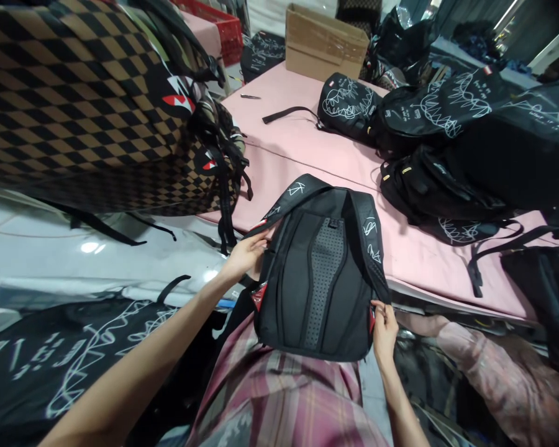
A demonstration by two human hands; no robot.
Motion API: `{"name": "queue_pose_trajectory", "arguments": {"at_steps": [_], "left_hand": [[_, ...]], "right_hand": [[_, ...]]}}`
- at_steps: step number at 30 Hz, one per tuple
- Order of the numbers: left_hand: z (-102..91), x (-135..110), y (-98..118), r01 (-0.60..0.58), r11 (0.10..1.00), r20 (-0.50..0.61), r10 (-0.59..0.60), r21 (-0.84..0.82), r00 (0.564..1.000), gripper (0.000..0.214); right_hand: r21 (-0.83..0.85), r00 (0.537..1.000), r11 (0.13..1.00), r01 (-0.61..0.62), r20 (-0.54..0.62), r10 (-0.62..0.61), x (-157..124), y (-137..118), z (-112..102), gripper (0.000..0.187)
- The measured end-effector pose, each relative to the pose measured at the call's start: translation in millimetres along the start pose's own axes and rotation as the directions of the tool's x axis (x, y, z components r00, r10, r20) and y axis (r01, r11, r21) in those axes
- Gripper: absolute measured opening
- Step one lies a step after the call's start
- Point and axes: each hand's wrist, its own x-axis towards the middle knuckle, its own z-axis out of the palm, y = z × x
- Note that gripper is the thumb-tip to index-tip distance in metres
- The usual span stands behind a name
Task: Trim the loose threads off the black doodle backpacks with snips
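A black backpack (323,273) lies back-side up at the near edge of the pink table (302,155), its lower end on my lap. It has a dotted grey centre panel and two shoulder straps with white scribble print. My left hand (249,253) pinches the left shoulder strap near the bag's side. At the bag's bottom right corner my right hand (382,328) grips the lower end of the right strap, beside a red tab.
A stack of brown-and-black checkered backpacks (88,99) fills the left. Several black scribble-print backpacks (447,124) are piled at the right. A cardboard box (323,43) and a red crate (223,31) stand at the back. More black bags (65,354) lie on the floor at left.
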Motion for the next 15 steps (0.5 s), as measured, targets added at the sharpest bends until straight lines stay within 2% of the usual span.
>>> {"name": "queue_pose_trajectory", "arguments": {"at_steps": [2,4,6,8,10,11,13,15], "left_hand": [[1.8,-2,19,0.036,0.992,0.003,-0.035,-0.117,0.999,0.056],[0.5,-8,41,0.026,0.986,0.034,-0.02,-0.163,0.999,0.055],[-1.9,-19,64,0.005,0.992,0.083,0.006,-0.129,0.997,0.054],[-3.0,-31,81,0.042,0.998,0.21,-0.03,-0.051,0.977,0.055],[-2.5,-40,86,0.101,0.995,0.31,-0.097,0.006,0.946,0.057],[-1.9,-41,82,0.099,0.995,0.288,-0.102,0.024,0.952,0.058],[-0.4,-39,62,0.055,0.994,0.1,-0.064,0.091,0.993,0.061],[-0.2,-33,33,0.049,0.973,-0.056,-0.037,0.227,0.998,0.058]], "right_hand": [[0.024,1.0,1.0,-0.001,0.01,0.0,0,-2,-4,0.033],[0.037,1.0,0.999,-0.004,-0.011,0.005,2,-4,-10,0.032],[0.037,0.995,0.999,-0.016,-0.099,0.02,10,-4,-18,0.034],[0.048,0.982,0.998,-0.046,-0.18,0.054,23,-3,-24,0.039],[0.049,0.983,0.995,-0.088,-0.156,0.095,37,-3,-27,0.043],[0.032,0.99,0.994,-0.103,-0.09,0.105,43,-4,-29,0.045],[-0.058,0.993,0.993,-0.108,0.04,0.11,51,-10,-33,0.042],[-0.183,0.992,0.979,-0.091,0.075,0.106,50,-23,-40,0.035]]}}
